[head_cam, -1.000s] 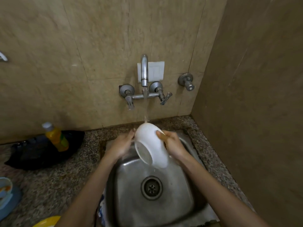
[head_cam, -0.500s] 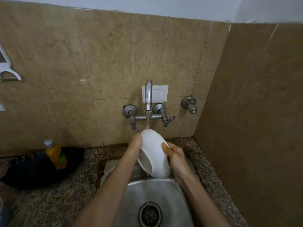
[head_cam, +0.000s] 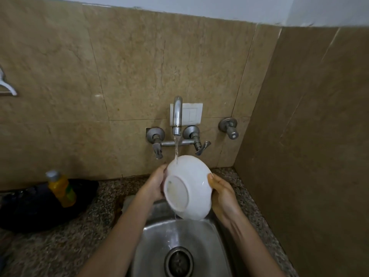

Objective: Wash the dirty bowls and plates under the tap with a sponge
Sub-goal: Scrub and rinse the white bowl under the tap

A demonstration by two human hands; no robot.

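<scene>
Setting: tan tiled wall (head_cam: 139, 66) above a speckled stone counter (head_cam: 60, 246) and steel sink (head_cam: 157, 246).
Tap (head_cam: 177, 116): on the wall, running onto the bowl's top edge.
Bowl (head_cam: 196, 182): white, tilted on edge over the sink, base toward the camera.
Left hand (head_cam: 154, 184): curled round the bowl's left rim.
Right hand (head_cam: 222, 193): holding the right rim, thumb on the outside.
Bottle (head_cam: 61, 188): yellow, on the counter at left.

Dim, warm light over your sink (head_cam: 201, 236), bent by a wide lens.
You get soft, even lighting with no hard shadows. The white bowl (head_cam: 196, 176) is your brightest thing, with a small glint by its right rim. The steel reflects dully. The dark tray (head_cam: 40, 212) at left sinks into shadow, the bottle (head_cam: 61, 188) on it looks soft, and tile lines bow toward the edges.
</scene>
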